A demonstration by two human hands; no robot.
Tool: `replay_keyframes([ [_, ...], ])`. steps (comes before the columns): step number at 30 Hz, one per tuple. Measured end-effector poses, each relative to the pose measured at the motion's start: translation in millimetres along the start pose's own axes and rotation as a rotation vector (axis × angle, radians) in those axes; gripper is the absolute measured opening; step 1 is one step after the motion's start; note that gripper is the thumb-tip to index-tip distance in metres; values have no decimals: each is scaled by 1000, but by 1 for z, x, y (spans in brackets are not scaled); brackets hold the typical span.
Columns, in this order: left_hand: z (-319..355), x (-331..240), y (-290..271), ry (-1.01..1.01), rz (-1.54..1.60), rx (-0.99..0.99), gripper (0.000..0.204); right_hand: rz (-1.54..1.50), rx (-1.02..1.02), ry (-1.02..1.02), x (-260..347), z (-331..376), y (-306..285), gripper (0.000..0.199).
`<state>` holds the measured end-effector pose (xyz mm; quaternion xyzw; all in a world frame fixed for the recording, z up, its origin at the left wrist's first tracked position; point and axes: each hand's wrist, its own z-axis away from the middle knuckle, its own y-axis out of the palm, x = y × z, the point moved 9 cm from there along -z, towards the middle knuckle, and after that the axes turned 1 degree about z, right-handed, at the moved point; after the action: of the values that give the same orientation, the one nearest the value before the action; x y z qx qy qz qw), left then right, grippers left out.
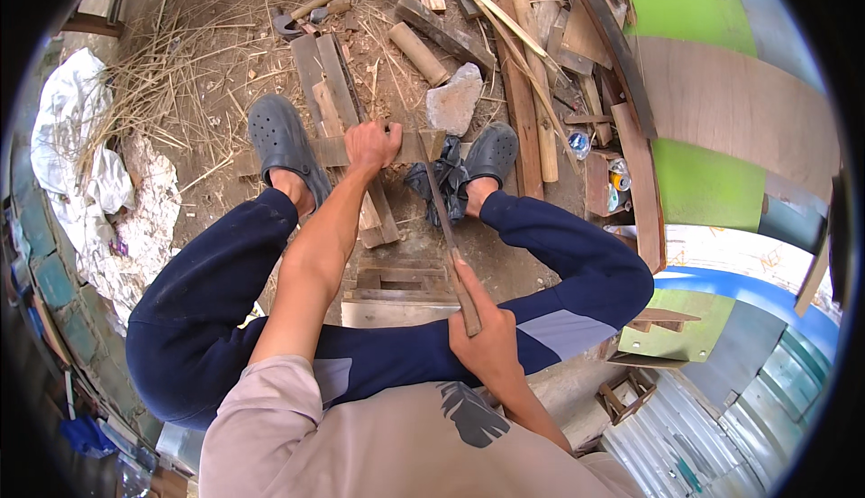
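My left hand (372,144) is closed over a short wooden plank (311,151) and presses it down. The plank lies crosswise on other boards (383,214) between my feet. In my right hand (487,340) is the wooden handle of a long, narrow-bladed tool (439,193). Its dark blade points away from me, and the tip end crosses the plank near its right end, just right of my left hand. I cannot make out whether the blade has teeth. A crumpled black plastic bag (423,182) lies beside my right shoe, partly behind the blade.
A pale stone block (454,100) sits beyond the plank. Bamboo pieces (419,54) and long timbers (514,74) lie farther off. Dry straw (171,74) and a white sheet (72,137) are at left. Dark clogs (284,142) flank the work. Panels (730,110) stand at right.
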<state>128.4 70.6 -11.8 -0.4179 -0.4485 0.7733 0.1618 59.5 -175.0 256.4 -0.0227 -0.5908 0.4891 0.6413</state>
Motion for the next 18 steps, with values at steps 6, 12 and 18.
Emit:
replay_keyframes([
  [6, 5, -8, 9, -4, -15, 42, 51, 98, 44, 188, -58, -143, 66, 65],
  [12, 9, 0, 15, -31, -115, 137, 51, -1, 21, 56, -16, -5, 15, 75],
  [18, 11, -8, 22, 13, -29, 93, 52, -17, -65, 29, -64, -83, 42, 71],
])
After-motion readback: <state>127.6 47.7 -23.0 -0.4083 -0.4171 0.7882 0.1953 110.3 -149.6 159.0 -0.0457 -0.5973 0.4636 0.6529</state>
